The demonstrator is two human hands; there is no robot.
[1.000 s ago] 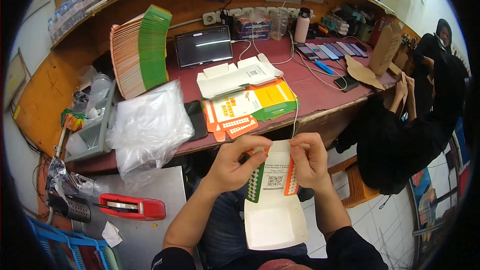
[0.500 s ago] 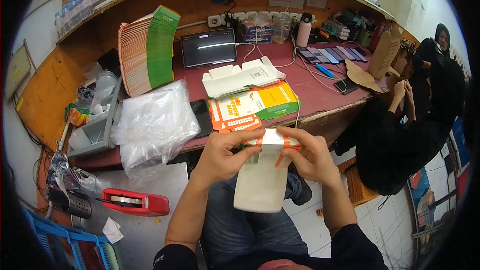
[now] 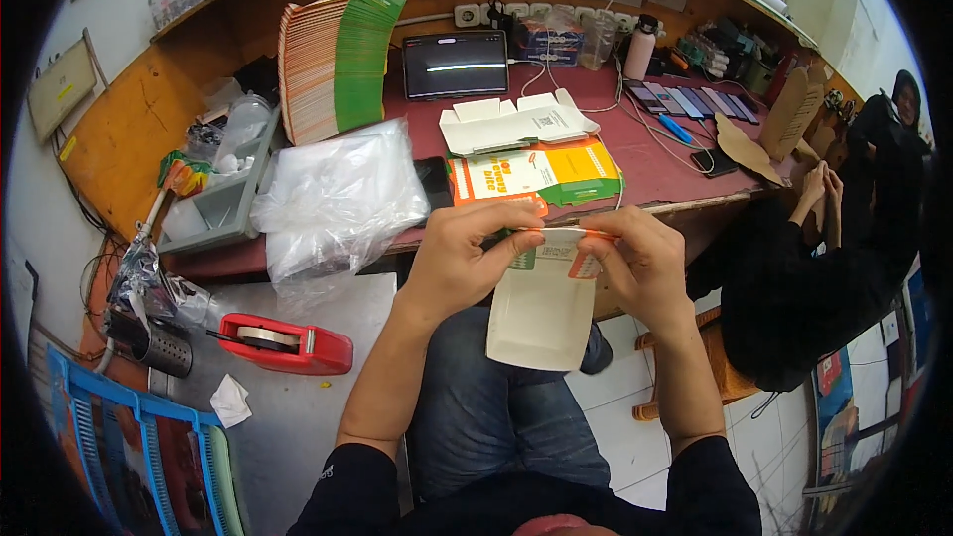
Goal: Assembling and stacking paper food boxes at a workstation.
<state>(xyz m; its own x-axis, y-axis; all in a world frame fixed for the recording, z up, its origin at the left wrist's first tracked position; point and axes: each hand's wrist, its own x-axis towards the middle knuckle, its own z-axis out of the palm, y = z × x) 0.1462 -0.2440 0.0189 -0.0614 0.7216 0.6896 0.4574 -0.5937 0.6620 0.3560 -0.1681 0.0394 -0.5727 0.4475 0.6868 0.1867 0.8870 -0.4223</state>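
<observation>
A partly folded cardboard box (image 3: 541,323) hangs above my lap, its cream inside facing me. My left hand (image 3: 462,263) pinches the upper left corner, where a green printed flap shows. At the upper right corner my right hand (image 3: 645,258) pinches the box beside an orange printed flap. Thumbs and fingers of both hands are closed on its top edge. Just beyond, on the red table, lie flat printed cartons (image 3: 516,179) in orange, yellow and green. A white carton blank (image 3: 521,124) with raised flaps rests on top of them.
Left of the cartons is a pile of clear plastic bags (image 3: 342,189). A red tape dispenser (image 3: 288,345) stands on the metal surface at lower left. Behind are a tall carton stack (image 3: 338,60), a tablet (image 3: 455,65) and several phones (image 3: 685,101). A person (image 3: 774,278) sits at right.
The box has tilted, so its open inside and side walls now show more. Both hands have risen slightly with it. The whole view has shifted, moving the table scene rightward and up.
</observation>
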